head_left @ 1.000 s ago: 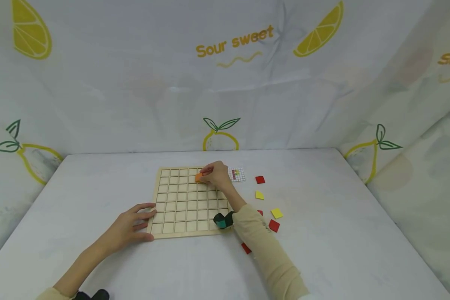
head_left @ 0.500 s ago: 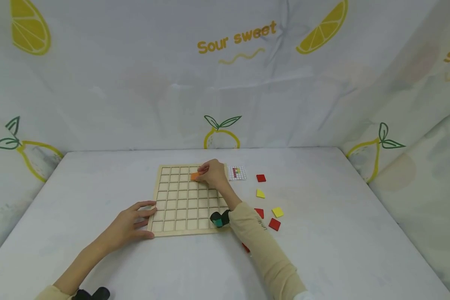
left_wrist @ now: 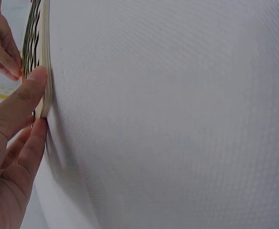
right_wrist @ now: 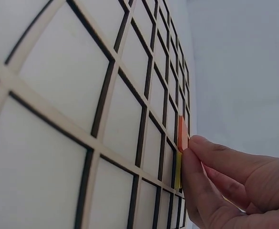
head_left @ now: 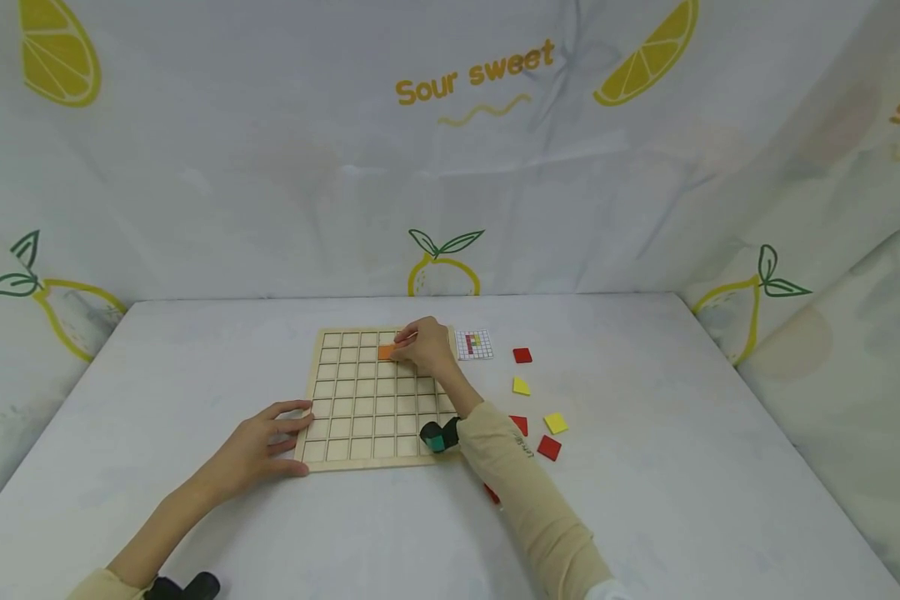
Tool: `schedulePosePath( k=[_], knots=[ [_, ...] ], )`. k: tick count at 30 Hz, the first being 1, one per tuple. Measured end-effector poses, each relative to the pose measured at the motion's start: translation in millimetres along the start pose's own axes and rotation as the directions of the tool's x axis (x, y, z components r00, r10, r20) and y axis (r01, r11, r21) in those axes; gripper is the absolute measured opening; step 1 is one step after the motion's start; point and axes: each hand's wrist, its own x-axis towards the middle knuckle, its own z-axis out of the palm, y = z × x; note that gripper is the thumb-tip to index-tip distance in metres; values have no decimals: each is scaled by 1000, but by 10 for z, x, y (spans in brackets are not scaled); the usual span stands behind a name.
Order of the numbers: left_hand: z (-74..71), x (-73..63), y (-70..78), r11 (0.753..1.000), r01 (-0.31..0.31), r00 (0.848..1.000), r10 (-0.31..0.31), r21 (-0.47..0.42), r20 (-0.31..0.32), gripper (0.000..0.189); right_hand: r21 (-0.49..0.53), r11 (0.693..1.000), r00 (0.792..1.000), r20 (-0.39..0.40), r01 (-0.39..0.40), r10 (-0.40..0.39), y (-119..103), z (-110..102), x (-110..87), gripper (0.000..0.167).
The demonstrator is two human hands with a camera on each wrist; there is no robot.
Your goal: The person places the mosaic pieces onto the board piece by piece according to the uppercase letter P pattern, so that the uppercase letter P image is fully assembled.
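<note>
A square wooden grid board (head_left: 364,400) lies flat on the table. My left hand (head_left: 251,450) rests against its left side, fingers extended along the edge and thumb at the near-left corner; the left wrist view shows the thumb (left_wrist: 27,93) touching the rim. At the far part of the board, my right hand (head_left: 425,346) pinches an orange tile (head_left: 385,352) between thumb and fingers, over a cell. In the right wrist view the orange tile (right_wrist: 182,133) sticks up a little from the grid. Next to it shows a yellow piece (right_wrist: 178,171), partly covered by the fingers.
A small printed pattern card (head_left: 474,345) lies beside the board's far right corner. Loose red tiles (head_left: 549,447) and yellow tiles (head_left: 556,423) are scattered on the right; another red tile (head_left: 491,493) is partly under the right sleeve. A lemon-print cloth hangs behind the table.
My right hand has shifted slightly left with the orange tile, which now lies flatter and squarer over a cell. The left hand stays at the board's edge. The head view has tilted slightly.
</note>
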Motion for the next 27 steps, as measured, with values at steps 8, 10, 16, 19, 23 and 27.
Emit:
schedulePosePath(
  k=[8,10,16,19,23,27],
  knots=[
    [-5,-1,18,1000,-5,1000,5,-17,-2,63,56,998,1000,1,8,-8,35,-56,-9,18],
    [-2,4,20,1000,1,1000,-1,-14,2,64,109,994,1000,11,-8,7,51,-83,-9,19],
    [4,11,26,1000,28,1000,-28,8,3,66,306,949,995,83,-71,48,105,-207,-26,26],
    [2,5,23,1000,28,1000,-28,4,1,66,383,919,991,122,-97,54,129,-278,-39,29],
    [-3,-3,23,1000,17,1000,-17,5,-1,65,437,891,985,163,-124,57,174,-392,-67,32],
    [-2,-5,36,1000,25,1000,-25,-4,-1,64,439,887,982,176,-145,74,235,-519,-128,35]
  ],
)
